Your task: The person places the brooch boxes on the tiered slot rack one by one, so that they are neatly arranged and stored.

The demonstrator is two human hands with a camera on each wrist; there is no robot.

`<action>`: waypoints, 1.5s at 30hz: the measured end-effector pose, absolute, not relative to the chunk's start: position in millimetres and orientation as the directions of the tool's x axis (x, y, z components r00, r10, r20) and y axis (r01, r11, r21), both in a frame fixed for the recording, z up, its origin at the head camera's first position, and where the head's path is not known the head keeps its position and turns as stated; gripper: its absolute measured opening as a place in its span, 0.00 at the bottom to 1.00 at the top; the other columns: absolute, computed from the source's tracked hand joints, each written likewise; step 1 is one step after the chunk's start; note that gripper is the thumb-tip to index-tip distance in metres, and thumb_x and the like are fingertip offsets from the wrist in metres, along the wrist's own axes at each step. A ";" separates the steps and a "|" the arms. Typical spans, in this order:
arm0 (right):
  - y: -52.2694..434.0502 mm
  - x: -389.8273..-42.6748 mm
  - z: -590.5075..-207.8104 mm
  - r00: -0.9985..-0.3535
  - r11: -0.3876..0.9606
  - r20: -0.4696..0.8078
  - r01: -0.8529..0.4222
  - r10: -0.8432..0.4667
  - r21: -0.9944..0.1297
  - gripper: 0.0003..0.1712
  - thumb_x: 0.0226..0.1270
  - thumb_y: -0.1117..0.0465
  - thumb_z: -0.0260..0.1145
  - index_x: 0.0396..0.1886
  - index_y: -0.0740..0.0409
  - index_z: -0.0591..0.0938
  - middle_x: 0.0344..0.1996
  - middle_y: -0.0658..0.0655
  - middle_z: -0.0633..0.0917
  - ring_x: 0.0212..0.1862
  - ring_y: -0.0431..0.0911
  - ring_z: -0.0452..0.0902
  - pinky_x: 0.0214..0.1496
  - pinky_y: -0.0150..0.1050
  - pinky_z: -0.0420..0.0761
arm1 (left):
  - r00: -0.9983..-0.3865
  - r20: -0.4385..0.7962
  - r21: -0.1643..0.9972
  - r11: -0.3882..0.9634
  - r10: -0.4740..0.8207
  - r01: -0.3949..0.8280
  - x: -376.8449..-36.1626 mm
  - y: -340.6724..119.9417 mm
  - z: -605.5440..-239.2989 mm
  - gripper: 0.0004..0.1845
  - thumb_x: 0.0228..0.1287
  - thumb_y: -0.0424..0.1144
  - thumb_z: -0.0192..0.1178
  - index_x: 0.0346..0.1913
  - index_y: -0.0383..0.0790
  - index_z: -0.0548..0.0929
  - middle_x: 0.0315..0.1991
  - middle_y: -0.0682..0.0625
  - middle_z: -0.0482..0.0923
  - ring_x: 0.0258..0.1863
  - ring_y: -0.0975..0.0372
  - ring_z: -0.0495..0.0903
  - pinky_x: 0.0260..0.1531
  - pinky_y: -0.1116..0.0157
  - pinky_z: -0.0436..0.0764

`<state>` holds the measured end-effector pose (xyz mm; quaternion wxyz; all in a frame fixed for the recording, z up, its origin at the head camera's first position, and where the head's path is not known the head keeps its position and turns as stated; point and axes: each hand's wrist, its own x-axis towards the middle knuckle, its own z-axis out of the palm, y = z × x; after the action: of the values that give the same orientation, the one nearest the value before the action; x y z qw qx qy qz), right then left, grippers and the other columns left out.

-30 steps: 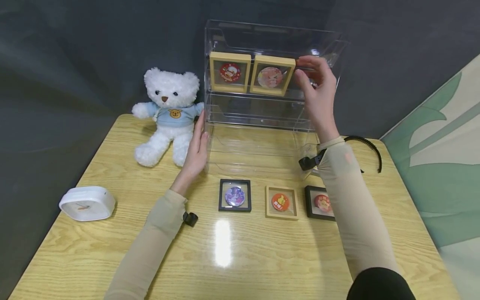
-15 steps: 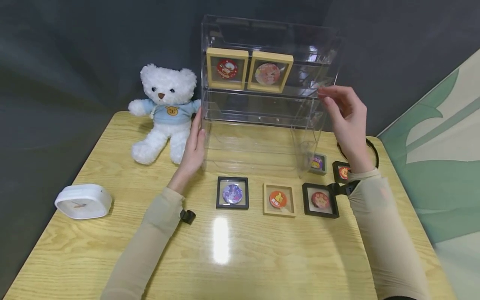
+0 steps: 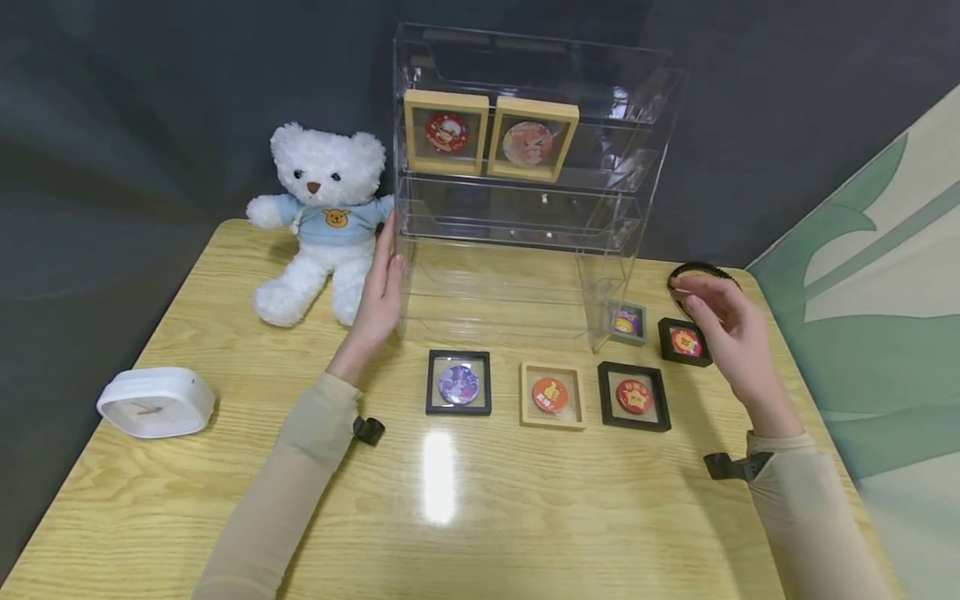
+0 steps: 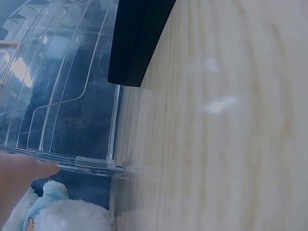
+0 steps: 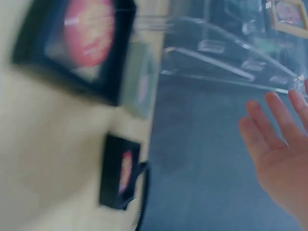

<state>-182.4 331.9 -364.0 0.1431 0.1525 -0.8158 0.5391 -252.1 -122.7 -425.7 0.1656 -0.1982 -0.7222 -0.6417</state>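
My left hand [image 3: 380,293] rests with fairly straight fingers against the left side of a clear acrylic display rack [image 3: 517,242]. Two light-wood framed badges stand side by side on an upper tier: a red badge frame [image 3: 446,133] and a pink badge frame [image 3: 532,139]. Above the table's right side hovers my right hand [image 3: 731,333], fingers loosely bent and holding nothing. Nearest to it lies a small black frame with a red badge [image 3: 685,342]. A small grey-green frame [image 3: 628,323] lies by the rack's right foot.
In front of the rack lie a black frame with a purple badge [image 3: 458,382], a wooden frame with an orange badge [image 3: 552,396] and a larger black frame [image 3: 634,397]. A white teddy bear [image 3: 322,221], a white clock [image 3: 156,403] and a black toothed band [image 3: 703,269] are around.
My right hand has let go of the pink badge frame, leaving it on the rack, and has moved down and right over the table. The left hand stays against the rack.
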 end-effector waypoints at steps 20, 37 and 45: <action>371.8 -135.7 -420.0 -0.924 0.368 0.267 -0.357 -0.273 -0.859 0.28 0.79 0.80 0.56 0.76 0.74 0.69 0.72 0.62 0.76 0.70 0.42 0.76 0.66 0.24 0.76 | -0.874 0.480 0.868 0.107 0.073 0.486 -253.2 -122.4 -426.2 0.32 0.87 0.28 0.35 0.88 0.36 0.45 0.88 0.44 0.42 0.85 0.57 0.43 0.83 0.64 0.46; 383.9 -124.5 -448.6 -0.892 0.328 0.149 -0.307 -0.427 -0.894 0.40 0.73 0.84 0.62 0.80 0.74 0.59 0.78 0.54 0.68 0.74 0.34 0.68 0.71 0.25 0.71 | -0.871 0.486 0.864 0.107 0.069 0.491 -252.8 -123.7 -426.0 0.31 0.88 0.30 0.35 0.88 0.36 0.45 0.88 0.44 0.42 0.85 0.59 0.43 0.83 0.64 0.45; 382.4 -121.7 -447.5 -0.899 0.451 0.045 -0.261 -0.436 -0.854 0.53 0.66 0.79 0.73 0.85 0.67 0.55 0.82 0.70 0.59 0.74 0.30 0.64 0.69 0.19 0.68 | -0.870 0.487 0.863 0.108 0.075 0.493 -252.7 -123.7 -425.7 0.31 0.88 0.31 0.35 0.87 0.36 0.45 0.88 0.44 0.42 0.85 0.57 0.43 0.83 0.64 0.45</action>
<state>-121.7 382.4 -447.5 -0.0906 0.2058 -0.8468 0.4820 -252.7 -123.7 -425.7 0.1636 -0.1956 -0.7262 -0.6384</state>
